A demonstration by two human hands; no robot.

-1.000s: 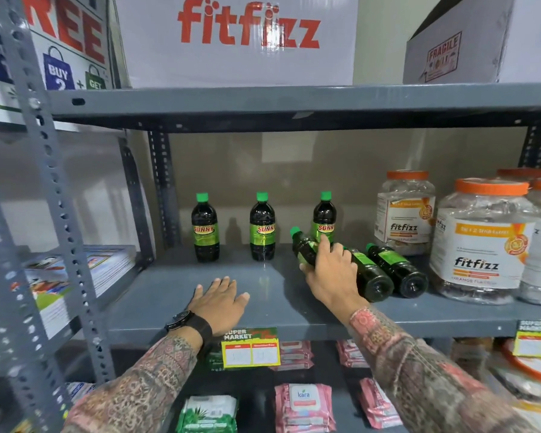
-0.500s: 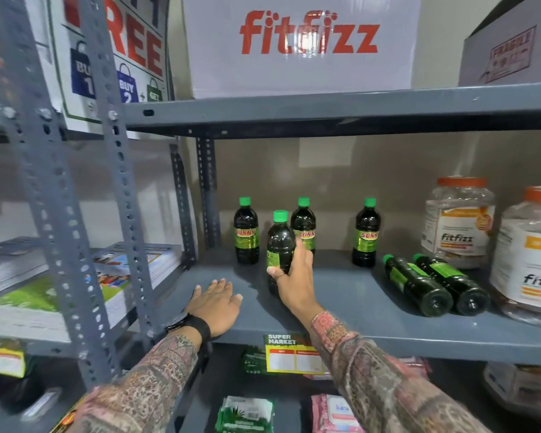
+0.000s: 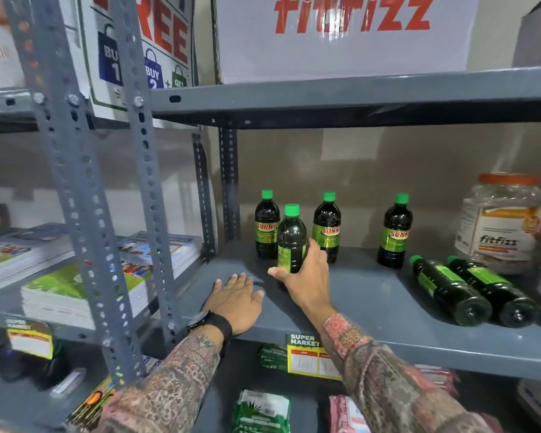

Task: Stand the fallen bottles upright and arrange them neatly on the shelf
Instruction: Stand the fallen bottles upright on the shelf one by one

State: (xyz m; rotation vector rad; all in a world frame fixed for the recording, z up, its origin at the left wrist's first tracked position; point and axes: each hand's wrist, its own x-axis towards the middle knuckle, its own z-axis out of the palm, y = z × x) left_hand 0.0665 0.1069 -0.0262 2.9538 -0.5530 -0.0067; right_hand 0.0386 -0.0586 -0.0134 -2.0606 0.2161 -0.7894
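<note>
Bottle [image 3: 291, 242], formerly lying, now upright in right hand [image 3: 306, 276] grip; left hand [image 3: 236, 296] flat.

Shelf [image 3: 372, 310]: flat grey metal. Bottles: near-black liquid, bright green caps, lime-green labels; the held bottle [image 3: 291, 242] shows no lettering, the rear bottles [image 3: 327, 228] carry red "SUNNY" on yellow. Two lying bottles [image 3: 469, 289]: same dark body, green labels. Jar [image 3: 502, 223]: clear, orange lid, white-and-orange label. Sleeves [image 3: 388, 379]: brown-red paisley print. Watch strap [image 3: 219, 323]: black.
</note>
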